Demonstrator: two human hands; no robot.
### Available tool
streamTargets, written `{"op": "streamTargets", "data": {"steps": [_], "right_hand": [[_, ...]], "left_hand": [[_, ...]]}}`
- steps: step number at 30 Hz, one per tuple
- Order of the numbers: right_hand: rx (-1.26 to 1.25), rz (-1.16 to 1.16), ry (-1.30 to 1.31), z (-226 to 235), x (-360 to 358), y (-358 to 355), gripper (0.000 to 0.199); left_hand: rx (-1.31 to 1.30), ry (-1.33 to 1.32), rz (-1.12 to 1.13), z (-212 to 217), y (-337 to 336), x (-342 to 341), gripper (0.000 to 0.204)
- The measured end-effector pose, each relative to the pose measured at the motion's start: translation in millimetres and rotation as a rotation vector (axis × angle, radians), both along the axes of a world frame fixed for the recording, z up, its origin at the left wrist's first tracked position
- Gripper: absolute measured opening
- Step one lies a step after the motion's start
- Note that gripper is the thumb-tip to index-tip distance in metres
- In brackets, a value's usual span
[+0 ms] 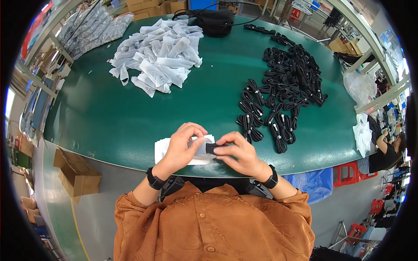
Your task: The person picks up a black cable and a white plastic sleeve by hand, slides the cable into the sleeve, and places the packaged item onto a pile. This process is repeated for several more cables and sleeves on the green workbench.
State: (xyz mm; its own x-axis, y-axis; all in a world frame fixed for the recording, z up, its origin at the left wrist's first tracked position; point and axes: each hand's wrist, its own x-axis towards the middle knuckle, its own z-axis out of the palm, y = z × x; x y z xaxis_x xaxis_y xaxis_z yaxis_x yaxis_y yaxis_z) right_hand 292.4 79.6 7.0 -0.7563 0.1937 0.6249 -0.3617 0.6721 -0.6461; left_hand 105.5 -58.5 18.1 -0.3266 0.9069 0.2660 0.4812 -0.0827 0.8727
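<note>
My left hand [182, 145] pinches the upper edge of a whitish translucent bag [200, 152] near the table's front edge. From the other side, my right hand [241, 153] grips a small black piece [211, 148] at the bag's right end; it looks like part of a coiled black cable, mostly hidden by the fingers. Under my hands lies a stack of white bags [162, 149]. Farther right, a large pile of coiled black cables [292, 74] spreads over the green table [174, 111]. Many filled white bags [163, 54] are heaped at the far left.
A black bag-like bundle [214, 21] rests at the table's far edge. Left of the table, an open cardboard box [78, 174] stands on the floor. To the right are a red stool [348, 174], blue plastic [311, 182] and another person [387, 152]. Metal posts rise at both sides.
</note>
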Motion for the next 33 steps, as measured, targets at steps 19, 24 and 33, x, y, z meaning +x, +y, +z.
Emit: {"op": "streamTargets", "data": {"steps": [19,24,33], "right_hand": [[0.41,-0.792,-0.522,-18.0,28.4,38.2,0.038],[0.466,-0.871,-0.362,-28.5,32.9,45.1,0.039],[-0.013,-0.477,-0.229,-10.5,34.5,3.8,0.045]], "left_hand": [[0.103,0.226,0.184,21.2,1.0,-43.3,0.021],[0.034,0.38,-0.045,-41.3,-12.3,17.6,0.017],[-0.044,0.225,0.073,-51.1,-14.3,26.9,0.01]]}}
